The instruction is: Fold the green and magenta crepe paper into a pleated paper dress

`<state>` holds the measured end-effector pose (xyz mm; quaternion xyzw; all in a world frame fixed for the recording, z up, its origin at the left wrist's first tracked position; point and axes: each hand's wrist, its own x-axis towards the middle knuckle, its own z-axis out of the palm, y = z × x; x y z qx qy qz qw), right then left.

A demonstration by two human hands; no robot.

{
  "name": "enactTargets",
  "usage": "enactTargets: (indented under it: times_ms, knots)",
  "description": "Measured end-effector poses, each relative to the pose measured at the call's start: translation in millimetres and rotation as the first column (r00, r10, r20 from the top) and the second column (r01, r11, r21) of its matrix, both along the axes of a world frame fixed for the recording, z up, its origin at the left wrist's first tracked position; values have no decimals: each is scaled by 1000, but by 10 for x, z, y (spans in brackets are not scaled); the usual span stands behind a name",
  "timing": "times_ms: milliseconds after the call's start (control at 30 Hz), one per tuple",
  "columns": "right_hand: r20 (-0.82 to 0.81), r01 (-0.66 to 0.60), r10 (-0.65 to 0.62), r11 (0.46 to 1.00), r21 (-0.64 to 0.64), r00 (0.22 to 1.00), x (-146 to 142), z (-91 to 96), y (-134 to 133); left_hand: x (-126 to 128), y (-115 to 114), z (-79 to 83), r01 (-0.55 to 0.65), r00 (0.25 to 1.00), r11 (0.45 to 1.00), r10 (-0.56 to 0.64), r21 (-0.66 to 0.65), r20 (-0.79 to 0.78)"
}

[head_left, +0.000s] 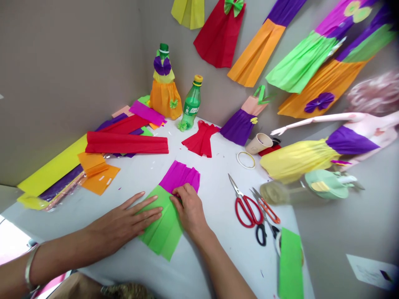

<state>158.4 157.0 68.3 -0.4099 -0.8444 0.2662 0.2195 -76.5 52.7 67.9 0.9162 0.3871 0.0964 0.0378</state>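
A small paper dress lies on the white table (215, 257), with a pleated magenta top (181, 174) and a flared green skirt (163, 238). My left hand (124, 222) rests flat on the skirt's left side, its fingers stretched out. At the waist, where magenta meets green, my right hand (191, 209) pinches the paper with thumb and forefinger. Whether those fingertips also hold something small is hidden. Right of the dress lie red-handled scissors (247, 209), beside black-handled scissors (261, 234) and an orange cutter (270, 211).
Folded red crepe paper (127, 142), orange sheets (98, 174) and a yellow roll (56, 166) lie left. Behind stand a green bottle (191, 106) and a paper-dressed bottle (165, 97). A red paper dress (202, 139), tape roll (246, 160), paper cup (258, 143) and doll (352, 139) are farther right.
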Motion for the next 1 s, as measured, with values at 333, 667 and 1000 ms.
enactTargets:
  times_ms: [333, 667, 1000]
  knots:
    - [-6, 3, -3, 1000, -4, 1000, -1, -15, 0, -35, -224, -18, -34, 998, 999, 36, -33, 51]
    - [3, 6, -6, 1000, 5, 1000, 6, -8, 1, -20, -344, 237, -97, 964, 984, 130, -148, 233]
    - [12, 3, -3, 1000, 8, 1000, 7, -4, 1, -156, -680, 202, -1, 968, 993, 29, -115, 248]
